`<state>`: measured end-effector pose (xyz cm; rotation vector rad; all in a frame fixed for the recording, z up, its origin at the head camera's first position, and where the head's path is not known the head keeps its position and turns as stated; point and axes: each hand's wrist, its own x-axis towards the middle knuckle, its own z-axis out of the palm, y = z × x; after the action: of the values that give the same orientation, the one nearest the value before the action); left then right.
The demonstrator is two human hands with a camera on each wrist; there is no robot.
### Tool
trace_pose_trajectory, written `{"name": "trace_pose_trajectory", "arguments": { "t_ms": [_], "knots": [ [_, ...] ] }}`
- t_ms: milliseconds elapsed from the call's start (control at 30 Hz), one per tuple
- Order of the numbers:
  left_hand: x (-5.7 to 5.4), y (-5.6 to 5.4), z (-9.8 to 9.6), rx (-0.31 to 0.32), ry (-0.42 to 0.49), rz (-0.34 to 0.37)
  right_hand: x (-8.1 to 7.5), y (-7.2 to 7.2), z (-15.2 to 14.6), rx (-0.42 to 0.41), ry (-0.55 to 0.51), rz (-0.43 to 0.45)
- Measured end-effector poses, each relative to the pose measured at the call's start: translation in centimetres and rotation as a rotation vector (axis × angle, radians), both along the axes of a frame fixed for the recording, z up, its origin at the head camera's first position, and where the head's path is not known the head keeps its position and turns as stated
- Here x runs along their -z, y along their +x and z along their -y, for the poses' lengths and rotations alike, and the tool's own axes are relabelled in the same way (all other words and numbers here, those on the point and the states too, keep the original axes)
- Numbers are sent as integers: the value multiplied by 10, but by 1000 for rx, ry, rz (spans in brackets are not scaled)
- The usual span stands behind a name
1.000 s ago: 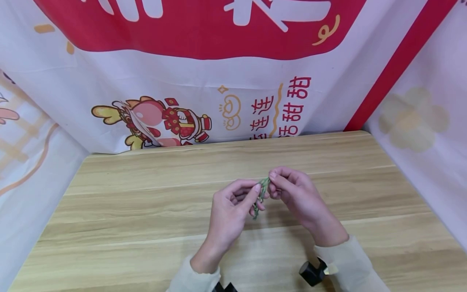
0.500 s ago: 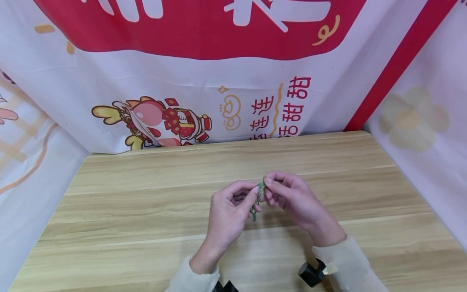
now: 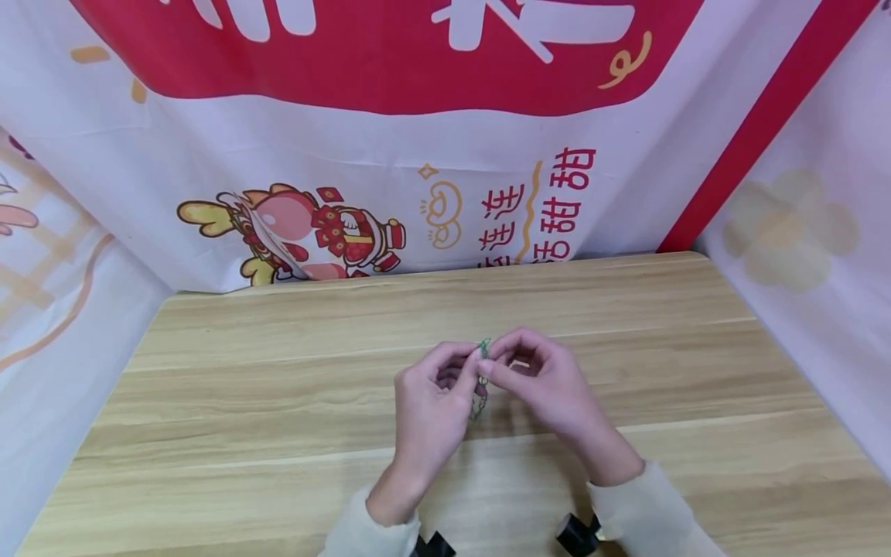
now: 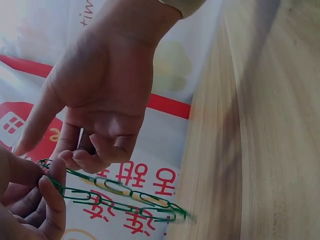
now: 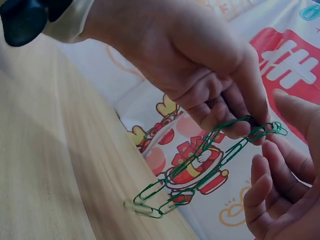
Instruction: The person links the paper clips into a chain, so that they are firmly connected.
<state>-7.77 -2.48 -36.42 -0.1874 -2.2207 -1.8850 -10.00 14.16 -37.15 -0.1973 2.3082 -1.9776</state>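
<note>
A chain of linked green paper clips [image 3: 484, 350] hangs folded between the two hands, its lower bend free above the table. My left hand [image 3: 433, 394] pinches it near the top with thumb and forefinger. Close against those fingertips is my right hand [image 3: 546, 379], its thumb and forefinger on either side of the chain's upper end. Both wrist views show a gap between that thumb and forefinger. In the left wrist view the chain [image 4: 132, 192] slants down as two strands from the left hand [image 4: 42, 195]. The right wrist view also shows the strands [image 5: 200, 150].
Below the hands is a wood-grain table [image 3: 264, 410]. A white printed cloth [image 3: 390, 139] with red patches and a cartoon figure rises behind it. More cloth walls stand at the left and right. A black device [image 3: 579, 534] sits at the right sleeve.
My right hand has moved left, up against the left fingertips, and its thumb and forefinger have parted. The chain's upper end now stands above the fingertips. My left hand has barely shifted.
</note>
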Motion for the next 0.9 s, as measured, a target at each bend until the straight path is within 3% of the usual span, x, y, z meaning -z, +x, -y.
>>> {"name": "trace_pose_trajectory", "arguments": {
  "t_ms": [100,267,467,600,700,767,900],
  "knots": [
    [0,-1,1,-21,24,28,1,1,0,-3,25,-40],
    [-2,-5,8,-16,71,147,3,1,1,-10,60,-57],
    [-5,-1,21,58,66,271,0,4,-8,-87,70,-19],
    [-7,2,28,139,167,428,-2,8,-16,-165,85,24],
    [1,-4,31,160,191,533,5,2,-18,-170,84,77],
    [15,-16,31,147,126,548,15,-8,-17,-115,103,115],
    [46,-47,30,86,-193,442,42,-36,-8,51,301,92]
  ]
}}
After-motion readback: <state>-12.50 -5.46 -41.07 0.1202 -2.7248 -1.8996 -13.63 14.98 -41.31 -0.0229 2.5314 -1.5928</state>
